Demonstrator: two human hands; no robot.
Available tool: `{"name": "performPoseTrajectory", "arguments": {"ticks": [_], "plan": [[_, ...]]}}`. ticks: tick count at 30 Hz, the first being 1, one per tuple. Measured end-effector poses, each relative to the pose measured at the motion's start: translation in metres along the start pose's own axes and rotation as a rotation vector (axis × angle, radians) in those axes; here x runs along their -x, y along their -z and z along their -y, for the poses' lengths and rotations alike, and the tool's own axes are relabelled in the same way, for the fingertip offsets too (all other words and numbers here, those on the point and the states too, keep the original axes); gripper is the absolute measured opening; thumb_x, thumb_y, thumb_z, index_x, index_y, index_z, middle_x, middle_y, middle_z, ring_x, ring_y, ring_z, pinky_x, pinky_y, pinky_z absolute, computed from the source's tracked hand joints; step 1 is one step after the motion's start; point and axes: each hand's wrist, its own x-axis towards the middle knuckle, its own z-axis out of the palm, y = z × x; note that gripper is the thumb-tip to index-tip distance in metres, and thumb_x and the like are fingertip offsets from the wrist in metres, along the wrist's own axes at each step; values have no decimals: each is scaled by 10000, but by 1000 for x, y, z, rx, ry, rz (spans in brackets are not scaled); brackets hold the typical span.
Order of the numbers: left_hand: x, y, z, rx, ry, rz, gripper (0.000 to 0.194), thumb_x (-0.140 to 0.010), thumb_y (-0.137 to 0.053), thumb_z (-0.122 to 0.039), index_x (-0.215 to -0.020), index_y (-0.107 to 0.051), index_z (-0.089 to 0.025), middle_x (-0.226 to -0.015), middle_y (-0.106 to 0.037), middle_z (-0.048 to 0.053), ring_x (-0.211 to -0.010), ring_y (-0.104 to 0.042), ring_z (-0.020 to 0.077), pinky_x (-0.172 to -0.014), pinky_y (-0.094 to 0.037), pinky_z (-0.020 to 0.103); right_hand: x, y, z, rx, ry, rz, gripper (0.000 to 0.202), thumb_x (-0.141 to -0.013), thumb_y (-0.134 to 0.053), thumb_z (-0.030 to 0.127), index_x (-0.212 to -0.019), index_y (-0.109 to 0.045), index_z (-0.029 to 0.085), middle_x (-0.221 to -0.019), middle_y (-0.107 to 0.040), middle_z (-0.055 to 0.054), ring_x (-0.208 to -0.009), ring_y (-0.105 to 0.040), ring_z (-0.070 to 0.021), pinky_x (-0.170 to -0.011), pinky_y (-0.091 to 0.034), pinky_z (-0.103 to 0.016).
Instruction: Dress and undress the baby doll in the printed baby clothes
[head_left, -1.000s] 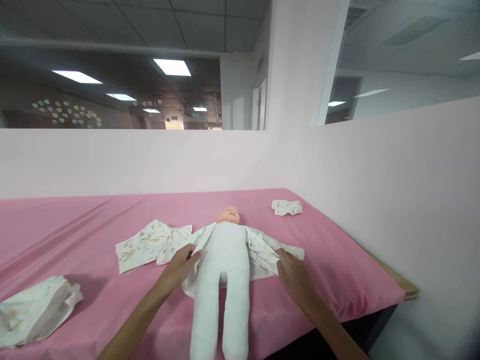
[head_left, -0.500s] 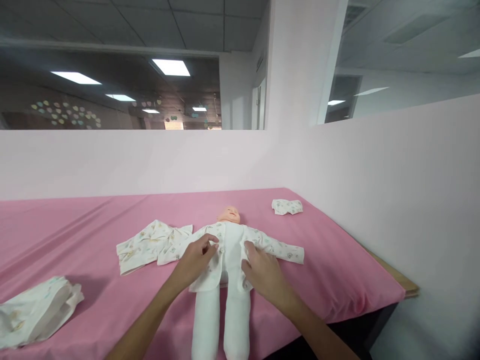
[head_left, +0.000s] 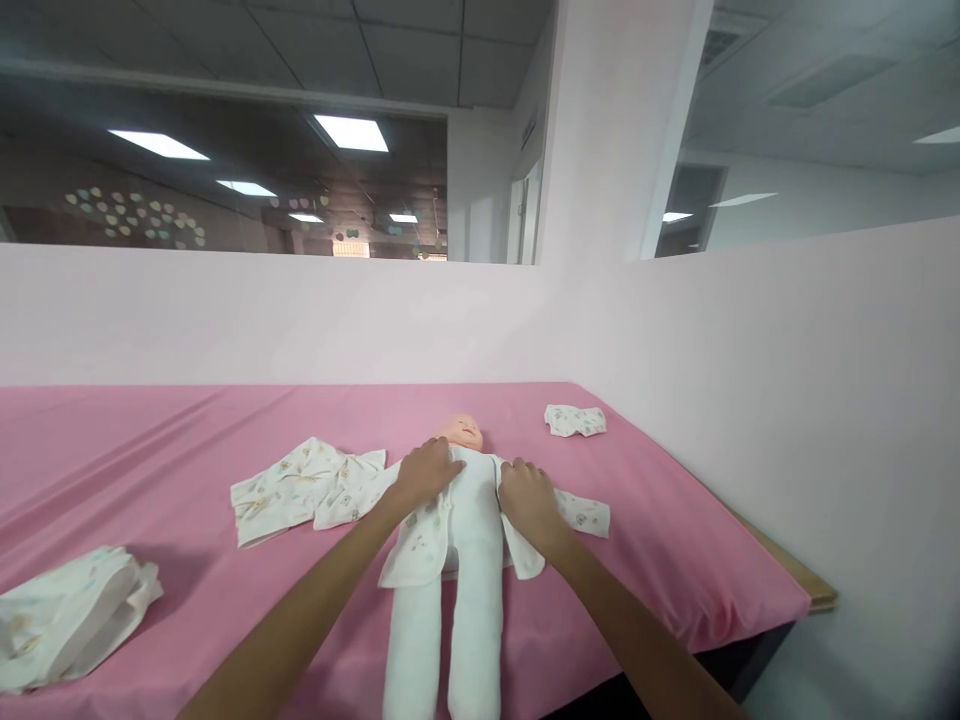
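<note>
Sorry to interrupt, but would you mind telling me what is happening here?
A person has hold of, or is touching, the shirt on a doll that lies on its back on a pink cloth. The left hand and right hand are on opposite sides of its upper chest. The shirt is open down the front.

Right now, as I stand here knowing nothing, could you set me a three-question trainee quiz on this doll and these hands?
1. Fill in: the left hand and the right hand are on either side of the ____ of the white doll.
2. Which is nearer the right hand? A: the small patterned cloth near the far corner of the pink sheet. B: the folded bundle at the near left.
3. True or false: the patterned jacket is fastened shut.

Key: 1, chest. 2, A. 3, false; its front is open.
</note>
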Motion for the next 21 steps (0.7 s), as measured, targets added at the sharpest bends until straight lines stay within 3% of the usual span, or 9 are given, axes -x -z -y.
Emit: {"name": "performPoseTrajectory", "arguments": {"ticks": [4, 10, 17, 21], "plan": [[-10, -4, 6, 19, 0, 4, 263, -823, -527, -343, -1012, -601, -176, -1038, -688, 117, -998, -627, 282, -793, -415, 328, -16, 16, -5, -233, -34, -20, 196, -837, -427, 153, -854, -622, 170, -894, -647, -72, -763, -573, -169, -649, -360, -264], [-13, -8, 14, 63, 23, -29, 238, -833, -475, -250, -1010, -615, -173, -1011, -701, 99, -966, -632, 242, -784, -413, 304, -31, 33, 18, -596, -40, -24, 164, -785, -448, 227, -769, -603, 175, -682, -575, 18, -589, -467, -98, -530, -319, -213], [-11, -18, 17, 100, 63, -73, 227, -862, -471, -285, -1017, -608, -189, -1001, -706, 95, -946, -642, 245, -770, -418, 306, -53, 16, 46, -750, -136, -91, 184, -858, -460, 226, -711, -551, 162, -677, -528, 28, -570, -433, -81, -539, -335, -210], [-12, -20, 18, 110, 64, -84, 226, -891, -460, -309, -994, -613, -179, -1013, -703, 117, -983, -638, 259, -795, -416, 314, -54, -2, 57, -804, -124, -28, 174, -876, -538, 309, -811, -582, 154, -705, -566, 24, -602, -497, -102, -572, -381, -233]]}}
